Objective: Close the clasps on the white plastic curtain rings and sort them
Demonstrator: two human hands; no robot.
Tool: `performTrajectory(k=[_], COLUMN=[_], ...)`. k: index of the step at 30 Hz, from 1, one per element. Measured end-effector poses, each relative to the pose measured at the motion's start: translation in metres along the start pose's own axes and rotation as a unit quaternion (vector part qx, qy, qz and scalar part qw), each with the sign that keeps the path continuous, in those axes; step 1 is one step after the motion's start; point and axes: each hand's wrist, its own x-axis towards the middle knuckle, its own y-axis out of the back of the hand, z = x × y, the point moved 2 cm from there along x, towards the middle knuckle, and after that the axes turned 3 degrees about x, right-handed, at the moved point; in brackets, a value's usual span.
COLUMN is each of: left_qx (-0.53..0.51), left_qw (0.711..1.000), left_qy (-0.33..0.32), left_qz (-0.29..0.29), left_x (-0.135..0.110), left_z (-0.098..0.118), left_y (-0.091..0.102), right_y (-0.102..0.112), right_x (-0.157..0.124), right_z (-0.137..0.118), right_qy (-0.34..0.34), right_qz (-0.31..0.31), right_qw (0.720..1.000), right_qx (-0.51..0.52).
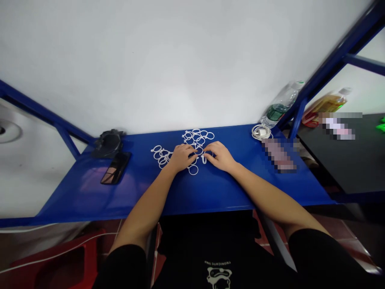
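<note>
White plastic rings with small eyelets, like curtain rings, lie on the blue tabletop [207, 196]. One pile of rings [197, 136] is behind my hands and another pile [161, 154] is to the left. My left hand [182, 156] is closed, its thumb and fingers pinching the left edge of a white ring [199, 151]. From the other side, my right hand [221, 155] pinches a white ring too; its fingers partly cover it. Just below the fingertips, a ring [204, 159] appears edge-on. Near my left wrist, a single ring [193, 170] lies flat.
A phone [116, 168] and a dark round object [108, 142] sit at the left. At the right are a coiled white cable [261, 132], a leaning clear bottle [281, 106] and a blurred-out item [279, 155]. Blue frame bars [297, 116] flank the table; a white wall stands behind.
</note>
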Motion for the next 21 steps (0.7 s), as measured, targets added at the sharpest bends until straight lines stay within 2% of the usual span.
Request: performTrajectory(k=[4, 7, 9, 14, 21], left_qx=[0.025, 0.018, 0.000, -0.022, -0.016], left_qw=[0.999, 0.999, 0.999, 0.997, 0.998], left_qy=[0.027, 0.040, 0.038, 0.028, 0.008], left_qz=[-0.014, 0.006, 0.028, 0.075, 0.067], left_x=[0.000, 0.000, 0.000, 0.000, 0.000], left_z=[-0.001, -0.004, -0.007, -0.015, -0.018], left_y=[-0.002, -0.002, -0.004, -0.012, -0.015], right_y=[-0.007, -0.012, -0.014, -0.012, -0.013], right_x=[-0.002, -0.004, -0.004, -0.003, -0.003], right_z=[0.005, 0.007, 0.006, 0.004, 0.011], right_qy=[0.019, 0.032, 0.038, 0.033, -0.024], right_qz=[-0.070, -0.133, -0.150, -0.147, -0.114], right_qw=[0.997, 0.991, 0.988, 0.989, 0.993], right_qx=[-0.003, -0.002, -0.001, 0.008, -0.018])
